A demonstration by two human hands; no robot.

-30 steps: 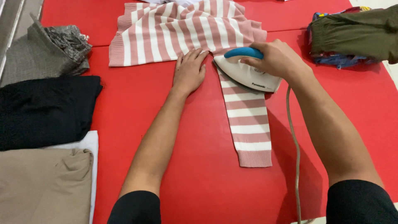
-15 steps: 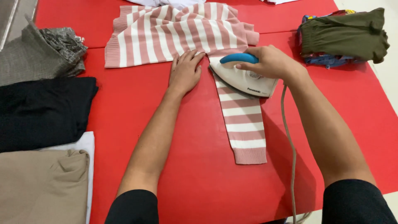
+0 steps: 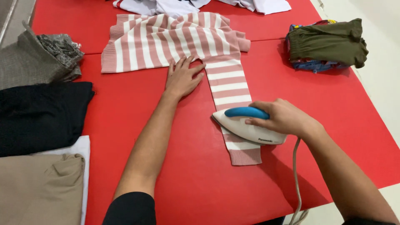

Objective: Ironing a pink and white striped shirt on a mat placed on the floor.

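Right hand (image 3: 283, 118) clamped on iron (image 3: 248, 127), low on sweater (image 3: 175, 39) sleeve near cuff; left hand (image 3: 181, 77) flat, fingers spread, pinning sleeve top. Body unironed, I judge.

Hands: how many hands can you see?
2. The left hand lies flat where the striped sweater meets its sleeve; the right hand grips the iron near the cuff.

iron (image 3: 250, 129) hid the sleeve stripes under my right hand (image 3: 283, 118) | cord (image 3: 296, 179) ran off the bottom edge | white garments (image 3: 200, 6) beyond my left hand (image 3: 182, 77) were cropped
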